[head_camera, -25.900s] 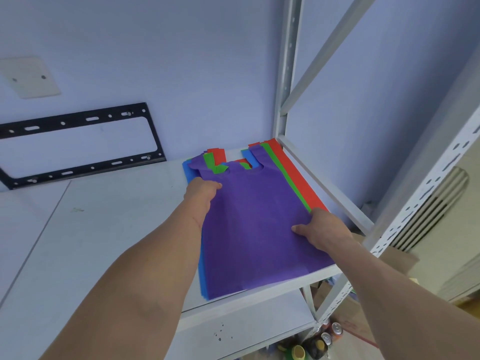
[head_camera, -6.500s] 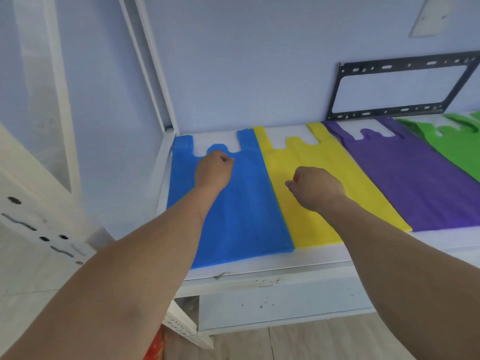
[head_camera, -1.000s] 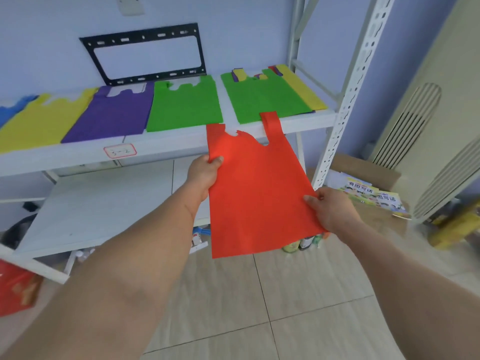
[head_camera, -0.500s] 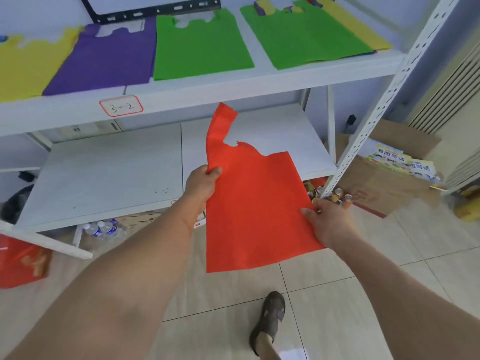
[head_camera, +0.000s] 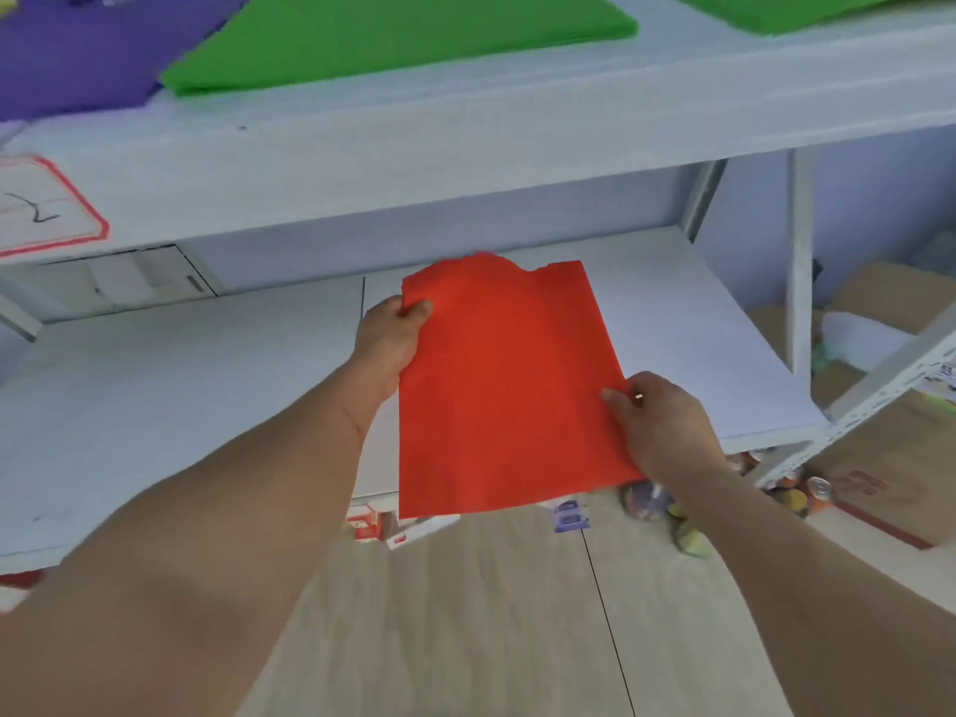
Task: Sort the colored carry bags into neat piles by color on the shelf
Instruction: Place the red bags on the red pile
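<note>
Red bag (head_camera: 504, 385) at frame centre, held flat over the lower shelf (head_camera: 181, 385), left hand (head_camera: 388, 338) pinching its upper left edge, right hand (head_camera: 659, 426) gripping its right edge; green bag (head_camera: 393, 33) and purple bag (head_camera: 77, 54) on the upper shelf (head_camera: 465, 147).

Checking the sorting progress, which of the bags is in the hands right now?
The red bag, gripped by the left hand and right hand; the purple bag and green bag lie on the upper shelf.
</note>
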